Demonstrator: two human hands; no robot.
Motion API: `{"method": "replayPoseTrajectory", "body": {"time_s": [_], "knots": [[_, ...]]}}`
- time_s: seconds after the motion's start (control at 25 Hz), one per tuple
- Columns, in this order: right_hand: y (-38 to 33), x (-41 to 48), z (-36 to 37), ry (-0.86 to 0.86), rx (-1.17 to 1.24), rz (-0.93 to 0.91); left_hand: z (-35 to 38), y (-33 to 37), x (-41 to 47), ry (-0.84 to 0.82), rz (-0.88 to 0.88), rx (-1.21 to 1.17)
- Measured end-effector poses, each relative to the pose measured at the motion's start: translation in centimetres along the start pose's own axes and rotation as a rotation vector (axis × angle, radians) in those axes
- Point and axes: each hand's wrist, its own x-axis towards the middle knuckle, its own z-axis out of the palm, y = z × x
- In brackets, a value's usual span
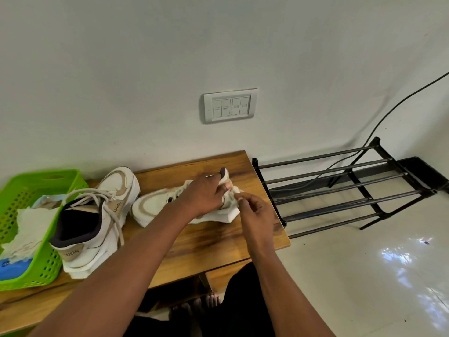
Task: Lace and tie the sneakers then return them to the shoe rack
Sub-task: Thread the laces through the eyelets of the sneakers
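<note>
Two white and beige sneakers sit on a wooden table. The left sneaker stands upright with its heel toward me and its laces tied in a loose bow. The right sneaker lies across the table with its toe to the left and its heel near the table's right edge. My left hand grips this sneaker's collar and tongue near the heel. My right hand pinches something pale at the sneaker's heel side, probably a lace end; my fingers hide it.
A green plastic basket with white cloths and a blue item stands at the table's left. A black metal shoe rack stands to the right of the table against the wall. A black cable runs down the wall behind it. My bare feet show under the table.
</note>
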Motion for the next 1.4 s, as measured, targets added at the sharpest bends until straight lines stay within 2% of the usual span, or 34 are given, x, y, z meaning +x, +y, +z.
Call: {"method": "replayPoseTrajectory", "body": {"time_s": [0.08, 0.2, 0.36, 0.52, 0.64, 0.84, 0.96, 1.08, 1.16, 1.24, 1.32, 1.4], "knots": [[-0.6, 0.2, -0.3, 0.014, 0.021, -0.07, 0.4, 0.8, 0.7, -0.046, -0.083, -0.166], [-1.0, 2.1, -0.6, 0.022, 0.039, -0.067, 0.5, 2.7, 0.5, -0.069, -0.154, -0.294], [-0.7, 3.3, -0.2, -0.048, -0.169, -0.183, 1.0, 3.6, -0.1, -0.014, -0.187, -0.362], [-0.5, 0.4, 0.0, -0.056, -0.264, -0.303, 1.6, 2.9, 0.2, 0.08, -0.249, -0.47], [-0.3, -0.2, 0.3, -0.072, -0.289, -0.338, 1.9, 2.9, 0.1, 0.134, -0.275, -0.453], [0.1, 2.4, 1.6, 0.06, -0.251, -0.18, 2.3, 3.1, -0.3, 0.197, -0.248, -0.393], [-0.1, -0.4, 1.4, -0.011, -0.263, -0.179, 2.3, 3.4, -0.1, 0.282, -0.346, -0.403], [-0.1, -2.3, 0.3, -0.184, -0.23, -0.083, 1.9, 3.1, 0.6, 0.241, -0.41, -0.389], [-0.1, -1.5, 0.1, -0.156, -0.214, -0.045, 1.1, 2.8, 0.6, 0.117, -0.308, -0.168], [-0.7, -0.2, 0.1, -0.03, -0.162, -0.056, -0.1, 2.5, -0.1, -0.051, -0.056, 0.18], [-1.4, 0.4, 0.3, 0.017, -0.091, -0.094, -1.3, 2.1, -1.4, -0.172, 0.154, 0.379], [-1.5, 0.7, 0.6, -0.012, -0.095, -0.13, -1.7, 0.8, -2.5, -0.141, 0.231, 0.471]]}}
